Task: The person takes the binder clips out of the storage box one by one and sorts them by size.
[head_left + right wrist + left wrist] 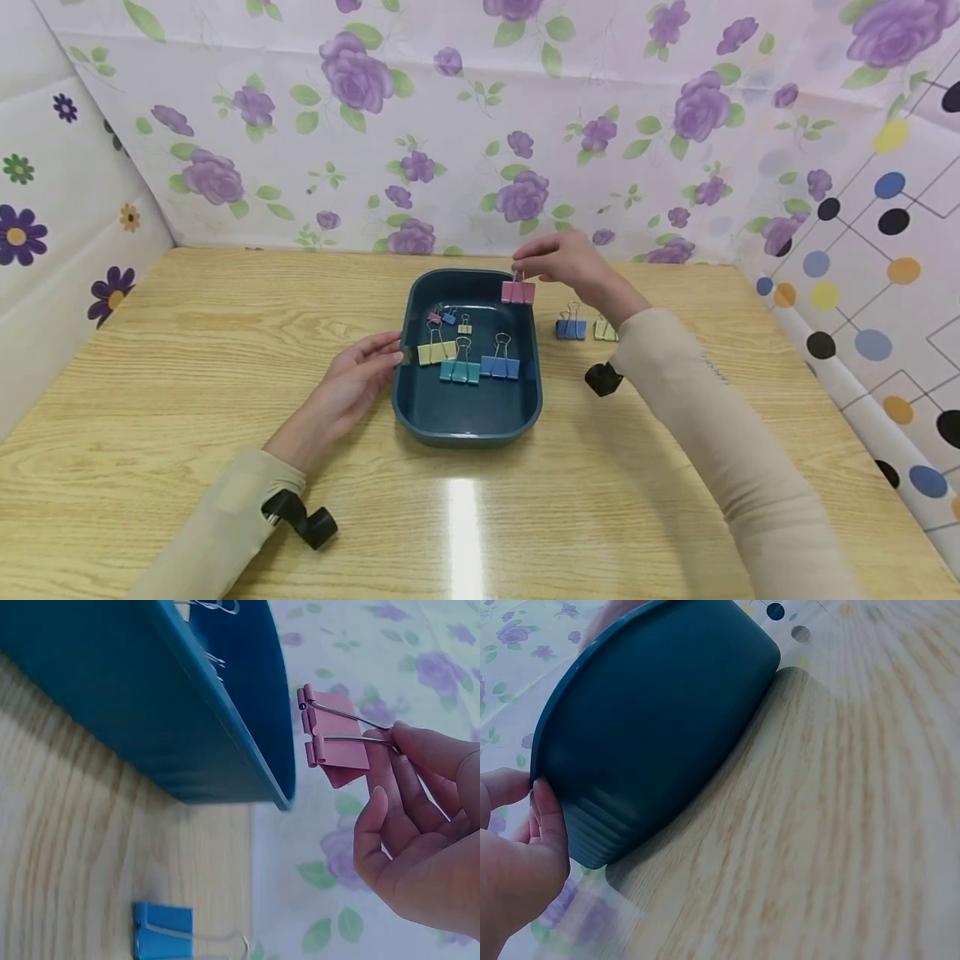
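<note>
one dark teal tray [465, 417], rounded rectangle, on the wooden surface [187, 350], seen in all three views. binder clips, nine counted in the head view. inside the tray, six: one yellow large clip [435, 350], one teal large clip [460, 369], one blue large clip [500, 365], in a row across the middle; behind them three small clips, one pink [434, 317], one blue [449, 317], one yellow [465, 327]. held above the tray's far right corner, one pink large clip [518, 292], pinched by its wire handles in the grip of the right hand [566, 260], thumb and fingertips pressed together on the wires, clip body hanging below, clear of the rim. on the surface right of the tray, two: one blue clip [571, 327] and one pale yellow clip [604, 330], just beside each other, the yellow partly hidden behind the right wrist. left hand [356, 379] at the tray's left wall, grip spread, fingers nearly straight and resting against the rim; left wrist view confirms a fingertip [547, 817] touching the outer wall. two black wrist cameras, one per forearm [303, 518] [603, 379]. two beige sleeves. backdrop of purple rose print cloth behind, daisy print at left, dotted print at right. no brand, label or legible writing on tray or clips.
</note>
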`<control>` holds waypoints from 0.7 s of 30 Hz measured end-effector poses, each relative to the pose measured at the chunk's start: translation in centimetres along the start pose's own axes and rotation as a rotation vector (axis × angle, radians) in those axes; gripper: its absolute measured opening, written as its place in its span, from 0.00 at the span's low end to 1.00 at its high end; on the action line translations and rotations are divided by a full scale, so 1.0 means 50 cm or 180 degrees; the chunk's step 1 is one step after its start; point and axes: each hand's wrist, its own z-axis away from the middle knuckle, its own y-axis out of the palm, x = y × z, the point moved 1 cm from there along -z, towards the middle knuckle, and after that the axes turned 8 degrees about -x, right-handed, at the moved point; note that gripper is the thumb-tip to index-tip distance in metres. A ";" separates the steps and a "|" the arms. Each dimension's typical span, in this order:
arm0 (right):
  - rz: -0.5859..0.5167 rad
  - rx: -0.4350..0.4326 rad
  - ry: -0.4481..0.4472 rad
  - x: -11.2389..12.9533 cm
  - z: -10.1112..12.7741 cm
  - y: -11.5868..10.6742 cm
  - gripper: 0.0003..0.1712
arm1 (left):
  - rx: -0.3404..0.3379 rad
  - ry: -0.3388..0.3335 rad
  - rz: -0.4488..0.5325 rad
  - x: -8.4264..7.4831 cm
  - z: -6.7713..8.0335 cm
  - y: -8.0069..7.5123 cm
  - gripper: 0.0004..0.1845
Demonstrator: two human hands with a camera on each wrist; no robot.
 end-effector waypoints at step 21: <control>-0.0111 -0.0326 0.0193 -0.077 0.010 -0.137 0.20 | -0.0028 -0.0032 0.0015 0.002 -0.002 0.000 0.25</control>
